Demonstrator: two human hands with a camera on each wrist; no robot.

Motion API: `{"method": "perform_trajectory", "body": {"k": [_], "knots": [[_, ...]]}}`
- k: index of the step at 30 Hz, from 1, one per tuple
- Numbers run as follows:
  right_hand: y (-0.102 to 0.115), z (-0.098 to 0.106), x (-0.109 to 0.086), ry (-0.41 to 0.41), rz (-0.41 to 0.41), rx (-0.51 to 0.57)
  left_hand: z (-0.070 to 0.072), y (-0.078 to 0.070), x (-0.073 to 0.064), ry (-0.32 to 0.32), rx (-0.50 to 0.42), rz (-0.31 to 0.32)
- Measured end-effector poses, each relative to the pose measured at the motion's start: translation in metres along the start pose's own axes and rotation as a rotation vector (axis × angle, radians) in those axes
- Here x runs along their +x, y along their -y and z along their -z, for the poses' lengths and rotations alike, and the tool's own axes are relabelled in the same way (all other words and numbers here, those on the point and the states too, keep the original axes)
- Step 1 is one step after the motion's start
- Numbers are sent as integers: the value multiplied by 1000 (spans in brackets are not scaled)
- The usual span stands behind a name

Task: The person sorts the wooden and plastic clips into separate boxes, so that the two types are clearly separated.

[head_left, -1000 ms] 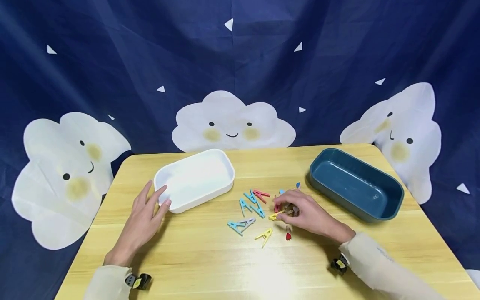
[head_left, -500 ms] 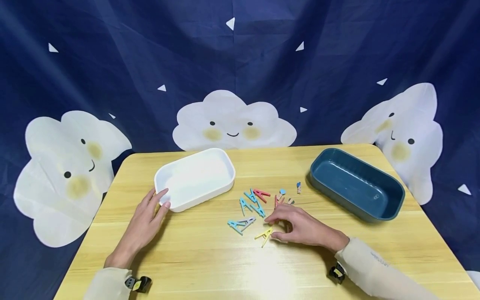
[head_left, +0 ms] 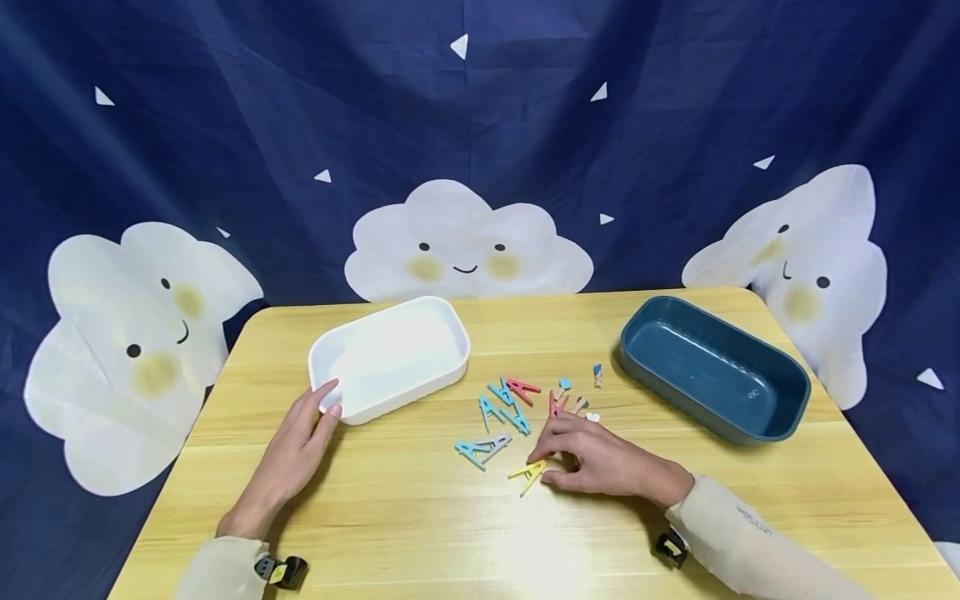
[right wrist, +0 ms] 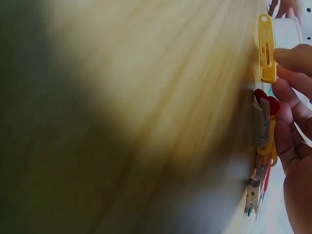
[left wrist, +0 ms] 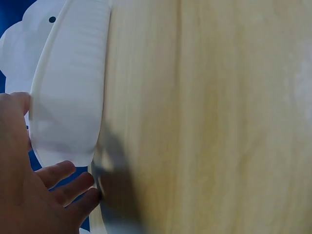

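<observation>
At the front of a loose group of clothespins, my right hand (head_left: 603,462) pinches a yellow clothespin (head_left: 531,475) at its end with thumb and index finger. In the right wrist view a wooden clothespin with a red heart (right wrist: 267,105) lies beside the curled fingers, and another yellow clothespin (right wrist: 266,141) sits behind it; my hand hides both in the head view. My left hand (head_left: 292,450) touches the near left corner of the white plastic basin (head_left: 397,398), its fingers spread and relaxed, as the left wrist view (left wrist: 56,195) also shows.
Blue clothespins (head_left: 491,411), a pink clothespin (head_left: 522,389) and a grey clothespin (head_left: 495,447) lie mid-table. Beyond my right hand are small wooden clothespins, one with a blue top (head_left: 597,375). A dark teal basin (head_left: 712,417) stands at the right. A blue curtain (head_left: 480,100) hangs behind the table.
My right hand has come nearer, from the yellow and wooden clothespins at the group's right side to the front yellow clothespin, which has shifted slightly. My left hand's fingers have drawn closer together.
</observation>
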State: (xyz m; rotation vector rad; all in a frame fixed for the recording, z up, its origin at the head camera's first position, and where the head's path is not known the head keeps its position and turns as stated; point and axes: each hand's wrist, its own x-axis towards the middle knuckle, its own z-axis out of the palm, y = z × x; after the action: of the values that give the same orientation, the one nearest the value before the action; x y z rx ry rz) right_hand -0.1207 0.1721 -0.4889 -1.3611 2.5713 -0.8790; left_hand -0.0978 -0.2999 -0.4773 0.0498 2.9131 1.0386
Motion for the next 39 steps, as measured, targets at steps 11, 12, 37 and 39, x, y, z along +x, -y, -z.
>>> {"method": "perform_trajectory", "body": {"k": [11, 12, 37, 39], "knots": [[3, -2, 3, -26, 68, -86, -4, 3, 0, -14, -13, -7], [3, -2, 4, -28, 72, -91, -4, 3, 0, -14, -15, -6], [14, 17, 40, -82, -4, 60, -8, 4, 1, -44, -43, 1], [14, 18, 45, -85, -6, 47, -8, 4, 0, -46, -41, 5]]}}
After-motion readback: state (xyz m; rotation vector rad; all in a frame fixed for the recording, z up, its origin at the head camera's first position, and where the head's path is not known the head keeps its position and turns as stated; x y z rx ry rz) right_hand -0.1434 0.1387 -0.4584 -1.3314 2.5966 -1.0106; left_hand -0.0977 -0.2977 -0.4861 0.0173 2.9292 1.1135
